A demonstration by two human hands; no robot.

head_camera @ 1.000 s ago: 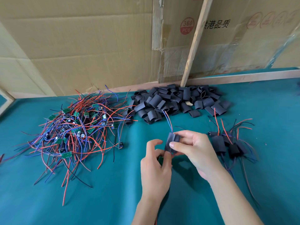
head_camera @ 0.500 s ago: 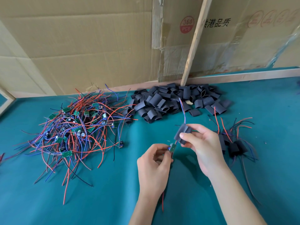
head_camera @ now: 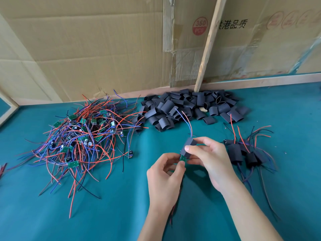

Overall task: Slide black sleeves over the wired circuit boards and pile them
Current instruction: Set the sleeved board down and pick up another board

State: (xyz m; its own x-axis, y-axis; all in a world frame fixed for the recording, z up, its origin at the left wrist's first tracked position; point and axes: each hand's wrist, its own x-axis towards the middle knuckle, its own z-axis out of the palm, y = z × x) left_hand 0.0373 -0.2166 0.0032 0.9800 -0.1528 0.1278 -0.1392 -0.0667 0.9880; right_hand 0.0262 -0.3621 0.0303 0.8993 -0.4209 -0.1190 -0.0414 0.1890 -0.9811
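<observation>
Sleeve travel: black sleeve (head_camera: 188, 146), pinched in right hand (head_camera: 208, 158), slid closer onto circuit board (head_camera: 182, 158).
Left hand (head_camera: 167, 176): fingertips pinched board end.
Risk: wires (head_camera: 186, 123) snagging inside could jam sleeve.

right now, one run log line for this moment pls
step: sleeving | left hand: pinches circuit board | right hand: holds black sleeve, board partly out | finished pile: right

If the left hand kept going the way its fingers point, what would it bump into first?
Probably the black sleeve that the right hand holds. The left hand pinches the green circuit board, fingers pointing up and away toward it. Depth is hard to judge.
</observation>
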